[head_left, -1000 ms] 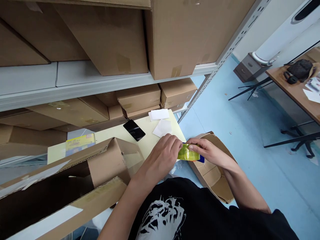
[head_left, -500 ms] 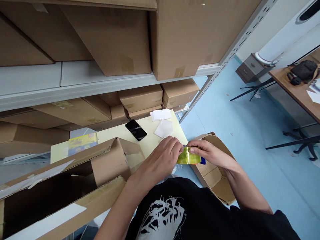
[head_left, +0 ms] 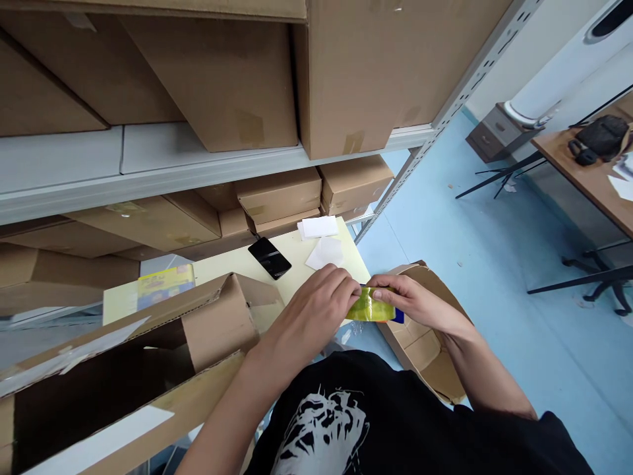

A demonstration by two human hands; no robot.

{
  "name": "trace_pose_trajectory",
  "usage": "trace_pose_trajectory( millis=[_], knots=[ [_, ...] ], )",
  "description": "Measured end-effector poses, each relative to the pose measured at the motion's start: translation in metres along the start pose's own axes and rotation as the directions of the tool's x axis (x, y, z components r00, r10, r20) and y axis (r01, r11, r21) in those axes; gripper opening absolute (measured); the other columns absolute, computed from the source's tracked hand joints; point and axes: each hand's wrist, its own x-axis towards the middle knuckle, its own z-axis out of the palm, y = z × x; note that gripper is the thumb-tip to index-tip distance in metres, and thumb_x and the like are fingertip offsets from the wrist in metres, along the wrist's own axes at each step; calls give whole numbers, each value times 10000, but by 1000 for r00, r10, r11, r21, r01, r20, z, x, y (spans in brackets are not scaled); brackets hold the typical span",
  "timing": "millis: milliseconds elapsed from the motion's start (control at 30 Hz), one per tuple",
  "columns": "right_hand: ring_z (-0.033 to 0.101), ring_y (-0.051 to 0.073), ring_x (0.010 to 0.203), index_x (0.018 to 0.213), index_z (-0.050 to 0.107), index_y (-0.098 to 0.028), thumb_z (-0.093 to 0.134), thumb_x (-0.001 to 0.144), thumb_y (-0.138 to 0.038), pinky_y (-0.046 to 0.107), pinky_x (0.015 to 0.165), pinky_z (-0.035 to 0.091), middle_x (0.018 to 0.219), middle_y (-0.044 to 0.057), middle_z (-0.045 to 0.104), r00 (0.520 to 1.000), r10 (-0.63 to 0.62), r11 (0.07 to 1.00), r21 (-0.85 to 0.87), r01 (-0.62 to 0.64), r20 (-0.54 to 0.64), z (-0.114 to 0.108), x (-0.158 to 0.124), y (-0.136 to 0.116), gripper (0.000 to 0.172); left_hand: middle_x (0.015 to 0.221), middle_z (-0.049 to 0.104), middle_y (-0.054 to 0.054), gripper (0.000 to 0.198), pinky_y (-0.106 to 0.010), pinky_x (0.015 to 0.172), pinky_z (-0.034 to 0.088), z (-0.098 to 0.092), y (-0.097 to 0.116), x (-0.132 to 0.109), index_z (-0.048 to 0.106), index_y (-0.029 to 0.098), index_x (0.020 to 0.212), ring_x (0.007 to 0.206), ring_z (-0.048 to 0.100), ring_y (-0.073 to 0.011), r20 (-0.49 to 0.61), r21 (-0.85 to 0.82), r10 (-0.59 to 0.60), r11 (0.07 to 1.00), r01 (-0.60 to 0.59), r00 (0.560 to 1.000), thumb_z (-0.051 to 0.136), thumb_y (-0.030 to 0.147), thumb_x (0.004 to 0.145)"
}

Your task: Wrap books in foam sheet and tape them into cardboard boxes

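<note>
Left hand: the left hand (head_left: 316,310) sits at 8 o'clock from the packet, with its fingers (head_left: 341,280) curled closed over the packet's left end.
Right hand: the right hand (head_left: 410,303) sits at 3 o'clock from the packet, with its fingers (head_left: 386,284) closed and pinching the top edge.
Held item: a glossy yellow-green packet (head_left: 370,307) with a blue end is gripped between both hands, above an opened cardboard box (head_left: 420,346).
Nearby, 11 o'clock: a cream board (head_left: 297,267) carries a black smartphone (head_left: 270,258) and white paper squares (head_left: 325,253).
Nearby, 8 o'clock: a large torn carton (head_left: 217,323) lies across the board's near edge.
Overhead, 10 o'clock: cardboard cartons (head_left: 212,79) sit on a grey metal shelf (head_left: 64,165).
Far, 2 o'clock: a wooden desk (head_left: 568,165) holds a black pouch (head_left: 601,135), beyond the pale blue floor (head_left: 494,264).
</note>
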Motion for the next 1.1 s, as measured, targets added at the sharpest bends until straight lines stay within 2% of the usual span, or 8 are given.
trace_pose_trajectory(
  millis=[233, 467, 633, 767, 900, 967, 1100],
  knots=[
    [494, 124, 694, 919, 608, -184, 421, 930, -485, 258, 629, 404, 807, 19, 581, 999, 22, 1000, 6, -21, -35, 5, 5, -1, 354, 807, 532, -56, 185, -321, 682, 459, 5, 1, -1, 487, 147, 811, 784, 485, -174, -10, 43, -76, 996, 77, 997, 350, 84, 918],
    [497, 125, 696, 932, 610, -192, 423, 929, -485, 256, 618, 406, 816, 18, 585, 999, 31, 1000, 1, -31, -25, 8, 6, -3, 348, 821, 511, -36, 190, -300, 659, 440, 3, -4, -4, 447, 172, 798, 766, 469, -159, 54, -103, -106, 988, 111, 993, 333, 62, 901],
    [506, 127, 706, 925, 615, -197, 435, 923, -495, 266, 650, 411, 814, 16, 593, 1000, 19, 1000, -24, -19, -12, 9, 6, -2, 349, 824, 509, -35, 180, -307, 676, 438, 1, -7, -7, 442, 170, 800, 773, 467, -156, 97, -165, -79, 982, 95, 992, 338, 59, 895],
    [498, 123, 690, 930, 612, -191, 420, 933, -480, 260, 634, 406, 801, 17, 584, 1000, 14, 1000, -9, -14, -14, 8, 5, -4, 347, 851, 523, -29, 144, -305, 695, 459, -5, -7, -8, 449, 183, 836, 799, 491, -150, 64, -252, -115, 959, 128, 991, 356, 110, 917],
    [504, 128, 700, 954, 610, -185, 425, 932, -472, 257, 628, 408, 820, 30, 592, 997, 23, 1000, -18, -25, -69, 6, 3, -6, 342, 961, 564, -59, 75, -353, 774, 477, -8, -3, -5, 483, 176, 965, 914, 524, -187, -35, -117, -115, 987, 110, 993, 422, 176, 923],
    [504, 129, 701, 937, 607, -187, 413, 936, -476, 260, 631, 407, 828, 30, 596, 997, 25, 1000, -16, -27, -69, 6, 3, -6, 349, 932, 570, -57, 71, -351, 767, 479, -6, -2, -4, 501, 166, 940, 903, 529, -191, -34, -38, -79, 996, 78, 996, 434, 180, 922],
    [483, 124, 675, 903, 595, -186, 406, 933, -494, 255, 606, 384, 783, 19, 576, 997, 33, 999, -10, -34, -75, 8, 6, -2, 363, 831, 553, -38, 140, -313, 715, 473, -1, -4, -2, 500, 160, 837, 826, 518, -168, -26, -3, -66, 998, 66, 997, 400, 107, 919]
  ],
)
